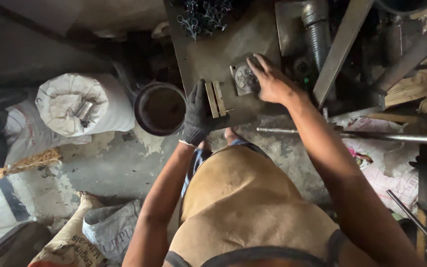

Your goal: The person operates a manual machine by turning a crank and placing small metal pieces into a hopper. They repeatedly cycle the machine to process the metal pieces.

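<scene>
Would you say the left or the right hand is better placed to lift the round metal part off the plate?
Probably the right hand: it already rests on the round metal part, while the gloved left hand is occupied with two flat bars.

On the bench [208,54] we see a slotted block [215,99] left of a round fitting [245,78]; a bucket [160,109] stands farther left.

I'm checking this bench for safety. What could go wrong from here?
The right hand is bare and rests on the round metal block, so sharp edges might cut it; only the left hand is gloved, gripping flat bars. The long steel rod juts out beside the person's arm and could get bumped.
</scene>
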